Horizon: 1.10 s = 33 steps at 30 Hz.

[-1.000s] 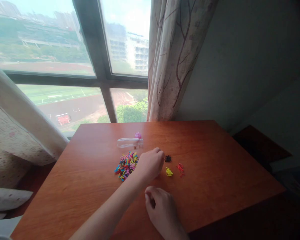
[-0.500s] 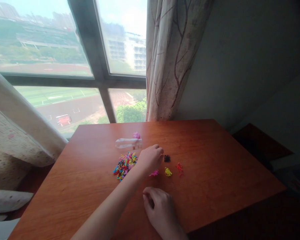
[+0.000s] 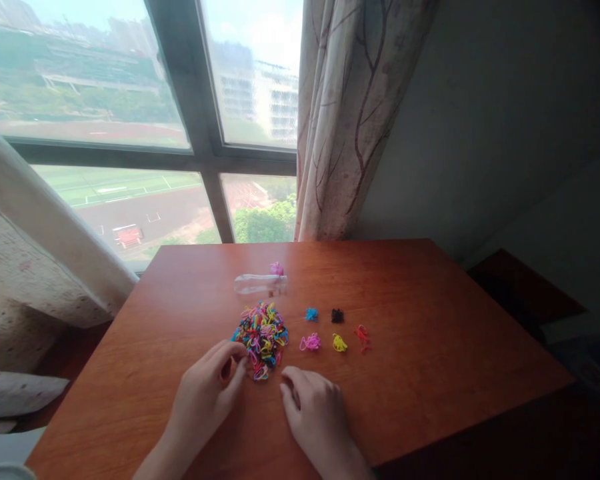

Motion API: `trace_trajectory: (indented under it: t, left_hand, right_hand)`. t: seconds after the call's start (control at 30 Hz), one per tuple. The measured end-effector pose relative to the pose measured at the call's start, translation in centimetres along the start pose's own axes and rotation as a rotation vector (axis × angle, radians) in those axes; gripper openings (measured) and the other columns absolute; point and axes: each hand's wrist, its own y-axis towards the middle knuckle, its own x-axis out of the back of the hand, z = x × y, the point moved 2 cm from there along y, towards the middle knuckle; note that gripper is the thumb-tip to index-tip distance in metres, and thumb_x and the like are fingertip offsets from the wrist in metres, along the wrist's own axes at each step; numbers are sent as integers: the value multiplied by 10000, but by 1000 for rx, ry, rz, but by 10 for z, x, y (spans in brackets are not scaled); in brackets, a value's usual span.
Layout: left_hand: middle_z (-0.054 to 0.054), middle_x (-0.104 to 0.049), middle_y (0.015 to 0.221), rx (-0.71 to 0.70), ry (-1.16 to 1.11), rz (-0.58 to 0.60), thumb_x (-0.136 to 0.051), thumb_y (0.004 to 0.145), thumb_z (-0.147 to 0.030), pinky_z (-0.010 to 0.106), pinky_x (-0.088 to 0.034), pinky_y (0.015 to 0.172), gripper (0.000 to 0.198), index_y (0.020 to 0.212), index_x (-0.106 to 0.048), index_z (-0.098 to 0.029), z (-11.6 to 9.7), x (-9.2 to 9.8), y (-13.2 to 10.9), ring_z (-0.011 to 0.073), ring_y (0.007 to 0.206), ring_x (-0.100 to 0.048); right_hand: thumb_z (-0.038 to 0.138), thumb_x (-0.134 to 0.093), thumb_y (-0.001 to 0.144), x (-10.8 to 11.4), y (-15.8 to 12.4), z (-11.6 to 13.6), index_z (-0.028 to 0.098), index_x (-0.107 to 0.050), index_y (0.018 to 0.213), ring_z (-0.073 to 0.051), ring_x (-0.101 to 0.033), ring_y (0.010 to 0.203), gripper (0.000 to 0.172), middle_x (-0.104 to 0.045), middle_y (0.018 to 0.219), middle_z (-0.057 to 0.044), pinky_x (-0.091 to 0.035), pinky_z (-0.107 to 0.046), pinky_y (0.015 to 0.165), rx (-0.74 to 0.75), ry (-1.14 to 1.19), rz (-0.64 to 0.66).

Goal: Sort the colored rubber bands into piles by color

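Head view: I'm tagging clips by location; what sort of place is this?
Probably an upper-floor room, perhaps at home: a wooden table, patterned curtains and a window looking down on a sports field.

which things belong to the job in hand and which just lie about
Apparently in use:
heap of mixed loops by left hand
blue cluster
black cluster
pink cluster
yellow cluster
red loops

Seemingly lying about:
transparent container
pink object behind it

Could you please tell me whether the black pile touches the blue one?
No, bare tabletop shows between the black pile and the blue pile.
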Motion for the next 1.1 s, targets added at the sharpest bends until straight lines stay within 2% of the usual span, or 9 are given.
trace_trajectory:
  t: [0.23,0.47,0.73,0.97,1.1]
  left_hand:
    - [-31,-661,772,-19,4,18,-520,888,-223,198,-483,614,95,858,-608,-238,3,-5,-24,121,652,-623]
    - [-19,-688,840,5,-20,30,-512,907,-230,206,-503,645,115,925,-625,-244,6,-8,-21,129,702,-654]
    - [-6,-682,860,10,-41,52,-520,930,-274,217,-506,677,113,967,-623,-247,3,-8,-24,136,736,-656]
    - [-3,-681,856,13,-33,47,-514,926,-258,218,-513,659,124,977,-627,-244,4,-8,-24,138,723,-657]
    - [23,-691,906,-30,-71,51,-503,937,-261,213,-528,692,151,1019,-627,-237,-1,-6,-24,140,764,-673]
  right_hand:
    - [120,-618,828,-10,9,13,256,-633,891,-159,-640,694,150,-698,769,33,-343,-247,615,12,60,-27]
    - [135,-595,857,-15,16,20,243,-640,829,-156,-636,676,120,-691,741,25,-348,-237,619,22,131,-34]
    - [170,-562,902,-11,16,25,256,-661,879,-159,-645,715,133,-709,801,27,-371,-231,657,41,260,-66]
    - [222,-570,912,-7,13,16,231,-652,832,-141,-629,666,115,-687,739,23,-387,-214,638,15,327,-80]
    - [232,-561,920,-4,14,14,218,-649,816,-131,-628,648,138,-678,713,20,-399,-205,628,14,331,-85]
